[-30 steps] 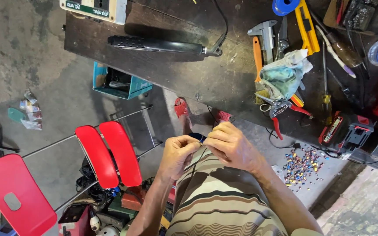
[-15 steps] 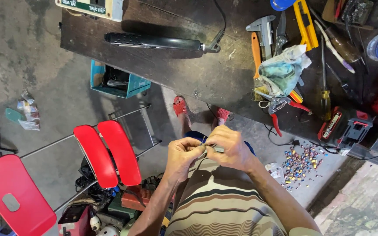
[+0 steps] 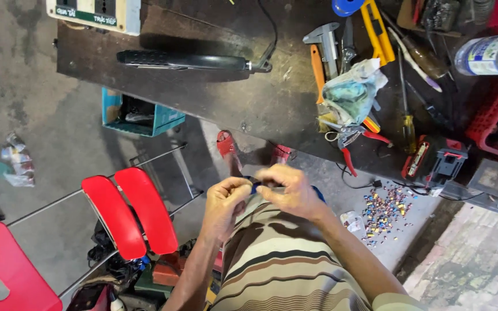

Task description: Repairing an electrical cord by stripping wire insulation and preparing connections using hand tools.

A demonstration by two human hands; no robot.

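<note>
Grey concrete floor (image 3: 41, 115) spreads beneath both hands, which meet above the striped lap. The left hand (image 3: 224, 206) and right hand (image 3: 288, 190) pinch closed on a small dark blue piece (image 3: 256, 185) held between their fingertips; what it is cannot be told. Just beyond them stands a dark worn counter (image 3: 214, 98), carrying a long black handle (image 3: 183, 60), red-handled pliers (image 3: 353, 141) and a crumpled teal rag (image 3: 350, 95). Left of the hands stand red plastic stools (image 3: 128, 210); to their right lies a scatter of small coloured bits (image 3: 384, 210).

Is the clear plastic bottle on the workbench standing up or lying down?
Lying down: the clear plastic bottle rests on its side across the red crate.
</note>
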